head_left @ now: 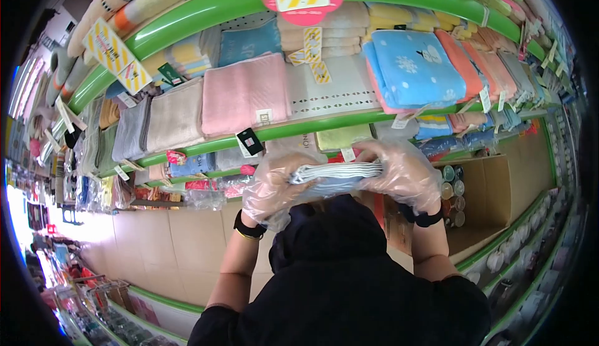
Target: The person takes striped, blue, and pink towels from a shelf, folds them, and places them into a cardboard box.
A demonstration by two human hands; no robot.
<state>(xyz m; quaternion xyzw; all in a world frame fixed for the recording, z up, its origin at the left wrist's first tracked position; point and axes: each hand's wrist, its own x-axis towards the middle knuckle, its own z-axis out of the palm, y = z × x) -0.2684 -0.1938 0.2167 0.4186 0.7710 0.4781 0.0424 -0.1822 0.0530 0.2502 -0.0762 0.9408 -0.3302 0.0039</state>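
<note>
- Item location: the folded towel (337, 174), pale blue and white, is held in the air in front of the chest. It sits just below the green shelf edge (312, 127) and clear of the stock above.
- Left hand (271, 190): in a clear plastic glove, fingers wrapped over the towel's left end and clamped on it. A black band sits at the wrist.
- Right hand (405, 174): also gloved, closed over the towel's right end with the fingers on top. The thumb is hidden.
- Pose: both forearms rise from the body with elbows bent and wrists at about the same height, so the towel lies nearly level.
- Technique (judgement): press evenly from the 2 ends so the folded layers stay aligned. The gloves look slippery, so support from beneath is advisable.
- Technique (judgement): hold the fold edges square to the shelf and clear of the price tag (249, 141).
- Surroundings: a pink towel (243, 93) lies on the shelf above, and an open cardboard box (493, 190) stands to the right.
</note>
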